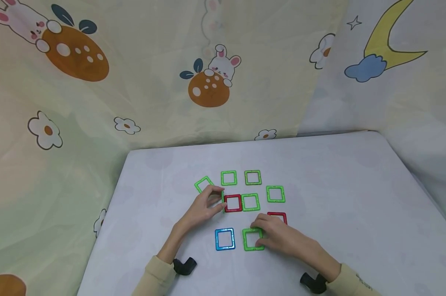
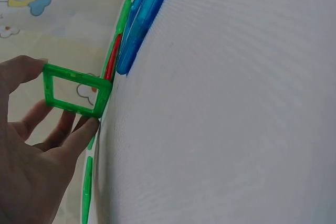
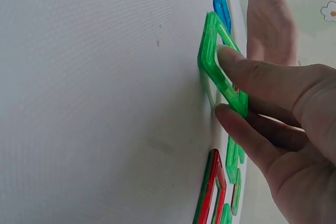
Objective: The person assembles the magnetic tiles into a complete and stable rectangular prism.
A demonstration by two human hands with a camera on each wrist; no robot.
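Looks like early days: a red frame (image 1: 233, 210) and a flat green frame (image 1: 250, 209) lie edge to edge on the surface (image 1: 319, 185), and the left hand (image 1: 207, 202) pinches an upright green frame (image 2: 76, 73) at the red's left side. Right hand (image 1: 278, 234) has a separate green frame (image 1: 244, 239) clamped between thumb and finger, lower down. Unjoined so far: blue frame (image 1: 225, 248), second red frame (image 1: 277, 213), four loose green frames (image 1: 228, 184). Right hand half hides that second red; the upright one's just a thin strip from the head view.
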